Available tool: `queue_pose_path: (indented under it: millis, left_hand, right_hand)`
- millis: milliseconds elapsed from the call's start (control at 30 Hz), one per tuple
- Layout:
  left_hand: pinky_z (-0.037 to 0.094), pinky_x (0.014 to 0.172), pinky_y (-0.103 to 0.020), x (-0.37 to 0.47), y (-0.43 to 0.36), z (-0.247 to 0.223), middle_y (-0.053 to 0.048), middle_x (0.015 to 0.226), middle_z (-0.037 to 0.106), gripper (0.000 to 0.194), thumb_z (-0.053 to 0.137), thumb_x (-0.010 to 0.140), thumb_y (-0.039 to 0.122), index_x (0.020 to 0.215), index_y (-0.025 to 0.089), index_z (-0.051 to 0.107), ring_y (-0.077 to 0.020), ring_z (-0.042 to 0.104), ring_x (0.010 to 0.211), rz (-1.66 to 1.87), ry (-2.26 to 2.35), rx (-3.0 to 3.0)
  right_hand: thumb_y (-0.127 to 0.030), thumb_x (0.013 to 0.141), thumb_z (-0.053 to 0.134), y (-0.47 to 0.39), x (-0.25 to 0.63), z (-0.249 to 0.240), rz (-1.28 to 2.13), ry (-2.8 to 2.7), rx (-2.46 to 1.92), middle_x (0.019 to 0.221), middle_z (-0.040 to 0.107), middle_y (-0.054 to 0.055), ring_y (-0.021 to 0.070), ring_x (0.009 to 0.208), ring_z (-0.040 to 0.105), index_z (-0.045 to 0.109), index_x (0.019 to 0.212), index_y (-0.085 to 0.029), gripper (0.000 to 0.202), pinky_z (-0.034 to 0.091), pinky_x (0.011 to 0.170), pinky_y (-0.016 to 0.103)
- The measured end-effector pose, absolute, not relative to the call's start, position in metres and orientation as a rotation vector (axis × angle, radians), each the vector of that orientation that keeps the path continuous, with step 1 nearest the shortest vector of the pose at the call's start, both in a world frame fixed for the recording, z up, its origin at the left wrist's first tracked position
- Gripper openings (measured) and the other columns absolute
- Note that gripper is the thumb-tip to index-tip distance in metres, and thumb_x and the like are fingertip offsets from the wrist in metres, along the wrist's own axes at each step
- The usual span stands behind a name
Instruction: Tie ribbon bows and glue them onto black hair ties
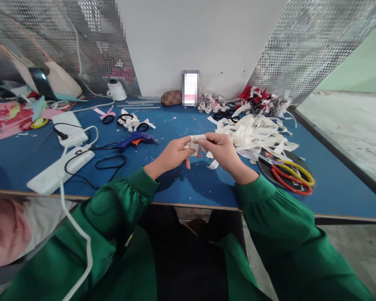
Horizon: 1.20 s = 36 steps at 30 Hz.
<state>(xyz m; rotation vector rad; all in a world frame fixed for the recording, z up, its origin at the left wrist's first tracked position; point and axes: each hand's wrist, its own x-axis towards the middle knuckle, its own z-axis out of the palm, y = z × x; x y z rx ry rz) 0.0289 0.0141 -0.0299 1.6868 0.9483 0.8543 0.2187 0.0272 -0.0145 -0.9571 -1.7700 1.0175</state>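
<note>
Between my two hands, above the blue table, a cream ribbon strip [196, 138] is held folded or wrapped. My left hand [177, 153] is closed on its left part, with the strip lying across the fingers. Thumb and fingers of my right hand [222, 149] pinch the ribbon's right end. Just right of the hands lies a loose heap of cream ribbon strips [253, 131]. A blue glue gun [137, 141] with an orange trigger rests to the left. How the ribbon runs inside my fingers is partly hidden.
Red- and yellow-handled scissors [293, 177] lie on a round black dish [307, 165] at right. White power strips [61, 171] and cables occupy the left. Finished-looking bows with black bands [131, 121], a phone [190, 88], a checked pouch [171, 98] and red-white bows [260, 100] sit behind.
</note>
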Motion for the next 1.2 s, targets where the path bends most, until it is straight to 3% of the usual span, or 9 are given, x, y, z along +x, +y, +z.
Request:
queue_pose_path:
  millis: [100,233,433,667,800,933,1200]
  left_hand:
    - [0.052,0.053,-0.022,0.028,0.014,-0.028,-0.008,0.098,0.076,0.041,0.056,0.093,0.028,0.131,0.015,0.057,-0.0092,0.064,0.047,0.847,0.955,1.694]
    - [0.051,0.052,-0.021,0.028,0.012,-0.026,-0.010,0.101,0.076,0.043,0.055,0.094,0.029,0.134,0.015,0.055,-0.0086,0.064,0.046,0.835,0.961,1.693]
    - [0.051,0.052,-0.022,0.029,0.012,-0.026,-0.009,0.098,0.077,0.044,0.055,0.094,0.027,0.136,0.015,0.054,-0.0091,0.063,0.046,0.839,0.980,1.689]
    - [0.047,0.048,-0.021,0.031,0.013,-0.030,-0.006,0.097,0.073,0.035,0.059,0.091,0.031,0.124,0.017,0.061,-0.0098,0.065,0.048,0.868,0.917,1.669]
    - [0.048,0.047,-0.021,0.033,0.013,-0.032,-0.003,0.086,0.068,0.029,0.057,0.088,0.024,0.114,0.015,0.064,-0.0105,0.065,0.049,0.887,0.901,1.656]
    - [0.050,0.047,-0.021,0.032,0.015,-0.034,-0.002,0.081,0.067,0.036,0.053,0.080,0.013,0.114,0.014,0.063,-0.0101,0.063,0.049,0.948,0.884,1.639]
    - [0.045,0.048,-0.021,0.029,0.015,-0.037,0.004,0.071,0.061,0.018,0.054,0.086,0.021,0.103,0.019,0.060,-0.0103,0.061,0.048,0.898,1.052,1.746]
  right_hand:
    - [-0.040,0.088,0.060,0.033,0.226,-0.011,1.124,-1.745,-1.000,0.058,0.056,-0.002,0.0121,0.056,0.050,0.067,0.075,-0.018,0.026,0.035,0.055,0.027]
    - [-0.037,0.084,0.064,0.039,0.233,-0.013,0.994,-1.794,-1.143,0.052,0.054,-0.002,0.0111,0.050,0.047,0.066,0.067,-0.018,0.026,0.033,0.051,0.027]
    - [-0.033,0.083,0.068,0.034,0.223,-0.015,0.932,-1.483,-0.965,0.071,0.067,0.000,0.0129,0.058,0.059,0.065,0.083,-0.020,0.013,0.046,0.058,0.028]
    - [-0.027,0.095,0.057,0.026,0.216,-0.025,0.142,-2.035,-0.746,0.083,0.072,0.003,0.0176,0.079,0.064,0.070,0.086,-0.022,0.017,0.043,0.081,0.036]
    - [-0.024,0.100,0.048,0.026,0.213,-0.027,-0.157,-2.254,-0.705,0.086,0.071,0.005,0.0176,0.078,0.061,0.072,0.090,-0.022,0.026,0.038,0.082,0.037]
    - [-0.030,0.101,0.042,0.019,0.212,-0.020,-0.319,-2.378,-0.736,0.083,0.065,0.007,0.0195,0.075,0.055,0.072,0.101,-0.019,0.032,0.033,0.080,0.038]
    - [-0.044,0.103,0.030,0.008,0.209,-0.020,-0.091,-2.606,-0.956,0.076,0.070,0.008,0.0177,0.058,0.049,0.061,0.120,-0.012,0.047,0.023,0.062,0.035]
